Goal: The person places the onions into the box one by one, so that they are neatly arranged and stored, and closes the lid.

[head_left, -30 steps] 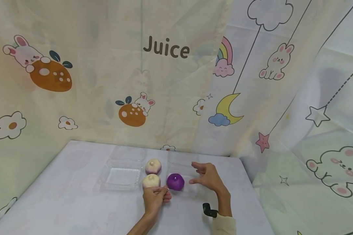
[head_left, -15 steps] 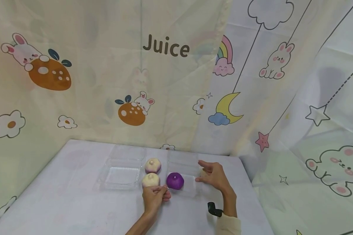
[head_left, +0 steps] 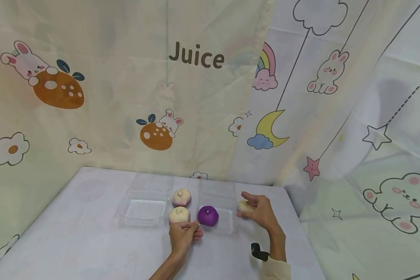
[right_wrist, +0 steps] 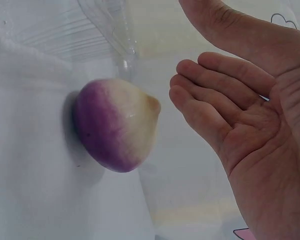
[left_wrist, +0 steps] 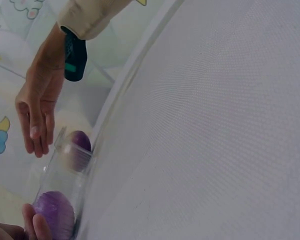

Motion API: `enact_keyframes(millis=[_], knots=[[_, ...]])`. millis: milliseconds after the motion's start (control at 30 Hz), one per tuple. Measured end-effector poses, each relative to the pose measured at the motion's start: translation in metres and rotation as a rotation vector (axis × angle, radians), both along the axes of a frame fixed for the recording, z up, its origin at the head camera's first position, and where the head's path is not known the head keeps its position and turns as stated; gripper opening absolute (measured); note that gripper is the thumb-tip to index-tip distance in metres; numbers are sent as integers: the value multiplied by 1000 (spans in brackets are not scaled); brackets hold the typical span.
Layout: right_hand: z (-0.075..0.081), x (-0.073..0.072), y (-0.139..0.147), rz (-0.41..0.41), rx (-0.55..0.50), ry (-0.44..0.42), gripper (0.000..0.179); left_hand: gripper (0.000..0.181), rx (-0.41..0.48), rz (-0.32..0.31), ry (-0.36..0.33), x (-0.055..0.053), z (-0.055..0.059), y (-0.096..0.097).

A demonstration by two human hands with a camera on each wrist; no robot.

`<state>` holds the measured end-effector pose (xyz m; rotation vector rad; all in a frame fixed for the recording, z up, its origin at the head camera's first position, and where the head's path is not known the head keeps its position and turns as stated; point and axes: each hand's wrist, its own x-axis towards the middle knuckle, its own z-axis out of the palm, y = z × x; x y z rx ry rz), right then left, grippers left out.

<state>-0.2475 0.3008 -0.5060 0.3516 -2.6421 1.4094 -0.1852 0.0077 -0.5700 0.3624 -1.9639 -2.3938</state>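
Observation:
A clear plastic container (head_left: 227, 217) lies with its lid folded back and holds a purple turnip (head_left: 208, 216). My left hand (head_left: 182, 236) pinches that container's front left corner between thumb and fingers. To the container's right stands a purple-and-cream turnip (right_wrist: 117, 125), its cream top and nub uppermost. My right hand (head_left: 260, 210) hovers over this turnip with thumb and fingers spread. In the right wrist view a gap shows between the fingertips and the turnip. Two more cream-topped turnips, a rear one (head_left: 181, 198) and a front one (head_left: 179, 215), stand left of the container.
Another clear container (head_left: 145, 210), lid also folded back, lies farther left on the white-covered table (head_left: 101, 249). Printed curtains (head_left: 108, 128) hang right behind the table and along its sides. A dark device (head_left: 259, 252) is worn on the right wrist.
My right hand has moved rightward, away from the purple turnip and over to the cream-topped turnip on the right. The left hand has stayed at the container corner.

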Motion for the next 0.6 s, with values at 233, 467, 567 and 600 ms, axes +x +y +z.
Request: enact_keyframes(millis=[233,467,567,600], knots=[[-5,2,7,-45,-14,-14,79,22,1,-4,-16,0,-2,0],[-10,4,11,-95,37,45,82,23,8,-1,-4,1,0,0],[-12,4,13,-120,52,53,83,24,9,-2,3,2,0,0],[-13,4,14,-123,58,61,83,24,8,-2,4,2,0,0]])
